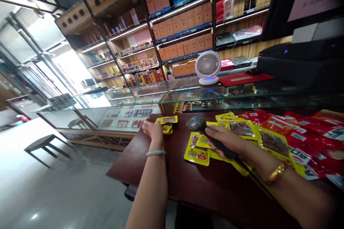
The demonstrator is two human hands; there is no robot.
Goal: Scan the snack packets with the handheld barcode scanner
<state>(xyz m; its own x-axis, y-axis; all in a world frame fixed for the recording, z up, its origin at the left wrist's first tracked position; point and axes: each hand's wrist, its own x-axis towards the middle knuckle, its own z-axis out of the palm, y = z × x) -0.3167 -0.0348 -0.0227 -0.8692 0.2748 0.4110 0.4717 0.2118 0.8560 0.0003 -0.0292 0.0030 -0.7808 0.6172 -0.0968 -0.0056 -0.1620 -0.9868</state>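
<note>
My right hand [228, 137] is wrapped round the handle of a black barcode scanner [197, 123], its head pointing left over the brown table. Under and beside it lie several yellow snack packets [197, 152] with clear windows, overlapping one another. My left hand [153, 130], with a pale bangle on its wrist, is at the table's far left edge. Its fingers look outstretched and hold nothing that I can see. Just right of it, a small stack of yellow packets [168, 120] lies flat; whether the hand touches the stack is hard to tell.
Red snack bags [301, 132] are heaped on the right of the table [172, 171]. Behind stand a glass display counter [172, 94], a white fan [208, 66], a red mat [244, 78] and dark register equipment [301, 61]. A stool [43, 143] is on the floor at left.
</note>
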